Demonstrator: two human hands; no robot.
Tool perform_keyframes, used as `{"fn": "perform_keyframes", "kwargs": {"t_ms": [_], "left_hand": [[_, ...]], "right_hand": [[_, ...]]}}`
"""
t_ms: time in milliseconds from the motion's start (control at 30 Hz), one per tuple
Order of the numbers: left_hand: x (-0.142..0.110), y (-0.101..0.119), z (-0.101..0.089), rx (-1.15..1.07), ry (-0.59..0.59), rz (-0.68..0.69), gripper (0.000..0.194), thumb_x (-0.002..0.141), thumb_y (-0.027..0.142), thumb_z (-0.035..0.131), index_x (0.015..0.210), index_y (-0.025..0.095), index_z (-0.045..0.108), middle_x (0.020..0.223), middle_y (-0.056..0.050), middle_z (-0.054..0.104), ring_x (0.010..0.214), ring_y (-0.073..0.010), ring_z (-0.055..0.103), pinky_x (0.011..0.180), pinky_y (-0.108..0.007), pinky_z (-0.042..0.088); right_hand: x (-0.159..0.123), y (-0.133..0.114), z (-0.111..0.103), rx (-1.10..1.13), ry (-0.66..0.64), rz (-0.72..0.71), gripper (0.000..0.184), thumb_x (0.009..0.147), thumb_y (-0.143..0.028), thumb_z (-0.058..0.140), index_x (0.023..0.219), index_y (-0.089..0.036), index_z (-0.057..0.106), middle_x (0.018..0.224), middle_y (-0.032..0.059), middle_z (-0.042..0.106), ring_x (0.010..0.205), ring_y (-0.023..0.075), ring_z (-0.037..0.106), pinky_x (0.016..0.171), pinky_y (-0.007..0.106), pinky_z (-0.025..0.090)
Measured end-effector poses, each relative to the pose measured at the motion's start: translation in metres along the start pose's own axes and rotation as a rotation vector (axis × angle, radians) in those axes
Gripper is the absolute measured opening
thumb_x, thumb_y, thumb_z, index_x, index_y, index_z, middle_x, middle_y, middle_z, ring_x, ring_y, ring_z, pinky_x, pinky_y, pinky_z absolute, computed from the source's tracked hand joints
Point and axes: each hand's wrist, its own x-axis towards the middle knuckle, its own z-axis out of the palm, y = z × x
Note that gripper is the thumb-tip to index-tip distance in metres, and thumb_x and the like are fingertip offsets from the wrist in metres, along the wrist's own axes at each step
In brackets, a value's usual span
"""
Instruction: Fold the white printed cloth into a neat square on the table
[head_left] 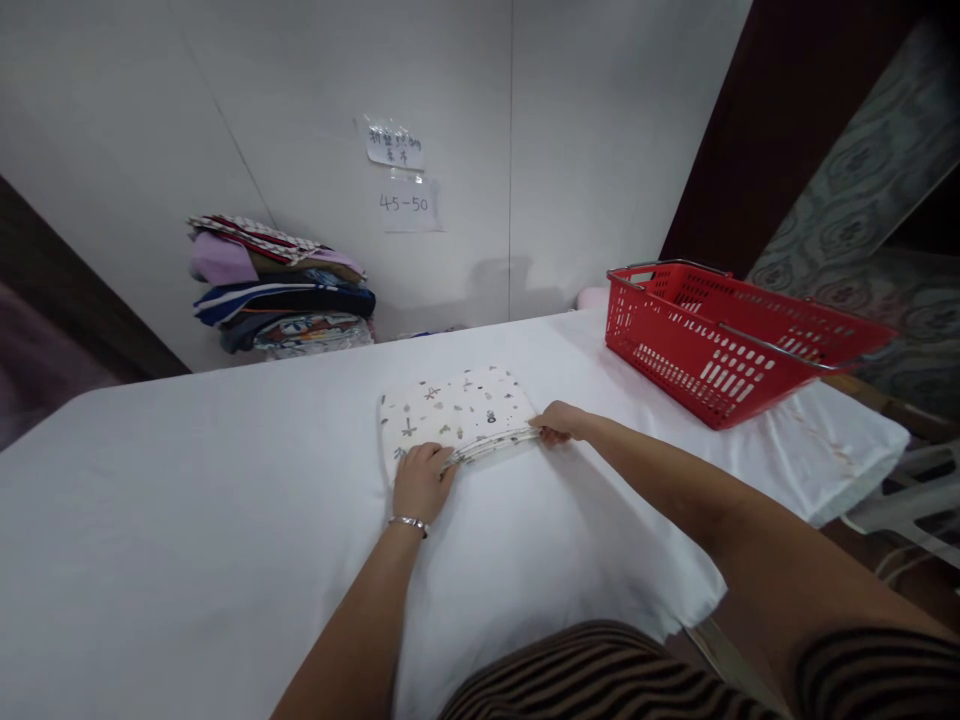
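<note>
A white cloth (pixel 459 405) with small scattered prints lies folded into a layered rectangle on the white-covered table (pixel 225 500). At its near left corner, my left hand (pixel 421 480), with a silver bracelet at the wrist, has its fingers closed round the layered edge. My right hand (pixel 561 422) pinches the near right corner, thumb on top and fingers curled beneath. Between the two hands the stacked layers of the near edge show. The undersides of the fingers are partly hidden.
Behind the table at the left, a pile of folded fabrics (pixel 289 285) stands against the wall. A red perforated basket (pixel 720 340) with metal handles sits at the table's right end. Two paper notes (pixel 409 205) hang on the wall. A white plastic chair or stool (pixel 911 505) is beyond the right edge.
</note>
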Motion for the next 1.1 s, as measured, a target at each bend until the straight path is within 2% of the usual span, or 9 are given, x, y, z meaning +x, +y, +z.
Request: {"fn": "perform_keyframes", "kwargs": {"t_ms": [267, 400, 500, 567, 633, 800, 867, 1100], "left_hand": [[-0.001, -0.001, 0.0, -0.008, -0.016, -0.001, 0.023, 0.079, 0.03, 0.052, 0.098, 0.022, 0.063, 0.094, -0.006, 0.059, 0.09, -0.0211, 0.05, 0.079, -0.034, 0.039], [-0.001, 0.0, -0.002, -0.003, -0.041, 0.004, 0.024, 0.078, 0.028, 0.053, 0.099, 0.021, 0.062, 0.095, -0.006, 0.059, 0.091, -0.0216, 0.05, 0.08, -0.035, 0.039], [-0.001, 0.001, -0.004, 0.011, -0.048, 0.005, 0.023, 0.078, 0.026, 0.052, 0.099, 0.021, 0.062, 0.095, -0.006, 0.059, 0.091, -0.0217, 0.05, 0.079, -0.035, 0.039], [-0.001, 0.002, -0.006, 0.031, -0.037, 0.004, 0.022, 0.08, 0.026, 0.05, 0.097, 0.021, 0.062, 0.094, -0.006, 0.06, 0.091, -0.0215, 0.05, 0.079, -0.036, 0.038], [-0.001, 0.002, -0.007, 0.05, -0.028, -0.001, 0.022, 0.081, 0.027, 0.047, 0.096, 0.022, 0.062, 0.092, -0.005, 0.061, 0.09, -0.0213, 0.051, 0.078, -0.036, 0.038], [0.0, 0.003, -0.008, 0.057, -0.057, -0.02, 0.02, 0.08, 0.025, 0.049, 0.093, 0.022, 0.064, 0.091, -0.005, 0.061, 0.089, -0.021, 0.051, 0.076, -0.035, 0.039], [0.0, 0.003, -0.008, 0.057, -0.067, -0.024, 0.02, 0.08, 0.025, 0.05, 0.093, 0.022, 0.064, 0.092, -0.005, 0.061, 0.089, -0.0211, 0.051, 0.077, -0.036, 0.039], [0.0, 0.002, -0.007, 0.039, -0.072, -0.044, 0.021, 0.08, 0.026, 0.048, 0.094, 0.023, 0.064, 0.092, -0.005, 0.061, 0.089, -0.0213, 0.051, 0.078, -0.036, 0.039]], "right_hand": [[-0.004, -0.008, -0.002, -0.062, 0.038, -0.027, 0.025, 0.073, -0.028, 0.062, 0.056, -0.011, 0.054, 0.035, 0.0044, 0.053, 0.029, 0.0094, 0.042, 0.031, 0.02, 0.026], [-0.001, -0.011, -0.008, -0.059, -0.026, -0.055, 0.024, 0.073, -0.025, 0.06, 0.056, -0.011, 0.054, 0.039, 0.0072, 0.057, 0.028, 0.0079, 0.041, 0.03, 0.019, 0.028], [0.001, -0.016, -0.012, 0.086, -0.034, -0.115, 0.019, 0.073, -0.021, 0.061, 0.059, -0.012, 0.053, 0.041, 0.0042, 0.057, 0.032, 0.0087, 0.046, 0.035, 0.019, 0.038], [0.003, -0.019, -0.014, 0.273, 0.021, -0.244, 0.016, 0.073, -0.019, 0.063, 0.064, -0.014, 0.051, 0.044, 0.0005, 0.057, 0.038, 0.0094, 0.052, 0.041, 0.019, 0.045], [0.005, -0.017, -0.013, 0.402, 0.076, -0.352, 0.017, 0.073, -0.018, 0.065, 0.067, -0.016, 0.049, 0.045, -0.0024, 0.055, 0.041, 0.0094, 0.054, 0.044, 0.019, 0.047], [0.013, 0.001, -0.003, 0.273, 0.084, -0.229, 0.018, 0.071, -0.016, 0.066, 0.067, -0.015, 0.049, 0.042, -0.0016, 0.054, 0.042, 0.0132, 0.057, 0.039, 0.02, 0.045], [0.014, 0.005, 0.0, 0.253, 0.099, -0.227, 0.018, 0.071, -0.017, 0.066, 0.068, -0.015, 0.049, 0.044, -0.0016, 0.056, 0.044, 0.0141, 0.059, 0.04, 0.02, 0.046], [0.009, -0.002, -0.007, 0.292, 0.049, -0.224, 0.017, 0.071, -0.02, 0.068, 0.071, -0.013, 0.052, 0.045, -0.0008, 0.057, 0.045, 0.0139, 0.06, 0.046, 0.021, 0.051]]}}
